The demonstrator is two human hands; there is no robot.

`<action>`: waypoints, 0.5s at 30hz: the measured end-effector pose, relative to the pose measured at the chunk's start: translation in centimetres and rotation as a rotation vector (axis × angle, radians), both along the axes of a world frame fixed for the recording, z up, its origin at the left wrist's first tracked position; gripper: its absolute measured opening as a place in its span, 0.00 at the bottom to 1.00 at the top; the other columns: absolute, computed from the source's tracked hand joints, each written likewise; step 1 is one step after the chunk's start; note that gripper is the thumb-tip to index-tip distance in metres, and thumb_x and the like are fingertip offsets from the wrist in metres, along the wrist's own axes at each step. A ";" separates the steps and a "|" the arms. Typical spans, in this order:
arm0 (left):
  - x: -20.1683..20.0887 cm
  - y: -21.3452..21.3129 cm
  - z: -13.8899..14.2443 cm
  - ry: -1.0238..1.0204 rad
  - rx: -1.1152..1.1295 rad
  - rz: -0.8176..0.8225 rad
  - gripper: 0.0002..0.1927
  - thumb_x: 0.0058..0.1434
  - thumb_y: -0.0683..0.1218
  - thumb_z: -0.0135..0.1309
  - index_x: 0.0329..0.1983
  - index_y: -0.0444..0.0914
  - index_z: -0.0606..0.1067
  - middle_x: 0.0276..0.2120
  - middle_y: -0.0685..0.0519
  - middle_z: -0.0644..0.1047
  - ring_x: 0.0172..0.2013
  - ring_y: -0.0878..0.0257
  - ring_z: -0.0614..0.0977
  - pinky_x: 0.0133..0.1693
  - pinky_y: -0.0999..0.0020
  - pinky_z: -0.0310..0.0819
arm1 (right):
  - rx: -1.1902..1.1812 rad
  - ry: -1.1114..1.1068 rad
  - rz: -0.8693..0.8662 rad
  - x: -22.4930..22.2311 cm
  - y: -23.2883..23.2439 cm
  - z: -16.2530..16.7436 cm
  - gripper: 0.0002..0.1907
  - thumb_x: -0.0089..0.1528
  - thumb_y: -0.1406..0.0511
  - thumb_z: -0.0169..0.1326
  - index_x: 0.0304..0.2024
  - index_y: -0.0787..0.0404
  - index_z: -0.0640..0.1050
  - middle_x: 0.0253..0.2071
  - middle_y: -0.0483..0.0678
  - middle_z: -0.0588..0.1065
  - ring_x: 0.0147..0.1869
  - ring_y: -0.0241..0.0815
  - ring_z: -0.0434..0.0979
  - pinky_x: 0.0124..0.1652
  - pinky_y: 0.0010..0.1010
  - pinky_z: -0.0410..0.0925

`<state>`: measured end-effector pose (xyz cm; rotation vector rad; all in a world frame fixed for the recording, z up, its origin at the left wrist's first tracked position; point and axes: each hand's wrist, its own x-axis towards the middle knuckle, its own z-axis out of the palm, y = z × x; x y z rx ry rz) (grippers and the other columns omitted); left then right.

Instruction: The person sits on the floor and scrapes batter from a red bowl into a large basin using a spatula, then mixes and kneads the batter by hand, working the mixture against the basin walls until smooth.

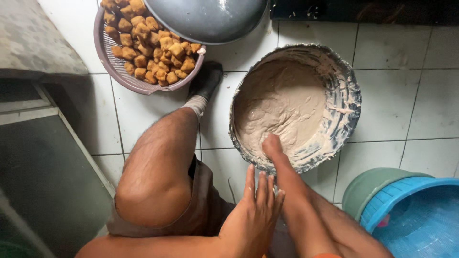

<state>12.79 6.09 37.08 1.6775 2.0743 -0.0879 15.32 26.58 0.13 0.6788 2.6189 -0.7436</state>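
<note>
Metal basin [351,102] of pale batter [282,105], on floor tiles. Right hand [271,145] sunk in batter at near rim, fingers hidden: mixing. Left hand [256,215] just before basin, fingers together, flat. Next, likely thorough stirring.

The wide round metal basin [351,102] is looking dull and scuffed, its wall smeared with wet, glossy beige batter [279,102]. The white ceramic floor tiles [392,52] are shining smooth. The mauve plastic perforated basket [114,67] is holding rough, matt golden fried cubes [153,48].
</note>
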 end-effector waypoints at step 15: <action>1.1 -0.4 -0.7 -0.063 -0.009 -0.019 0.33 0.69 0.57 0.32 0.72 0.35 0.59 0.67 0.29 0.62 0.67 0.31 0.63 0.62 0.20 0.44 | 0.029 0.081 -0.320 -2.7 10.8 0.2 0.12 0.54 0.72 0.54 0.40 0.70 0.75 0.36 0.62 0.77 0.39 0.61 0.80 0.37 0.50 0.73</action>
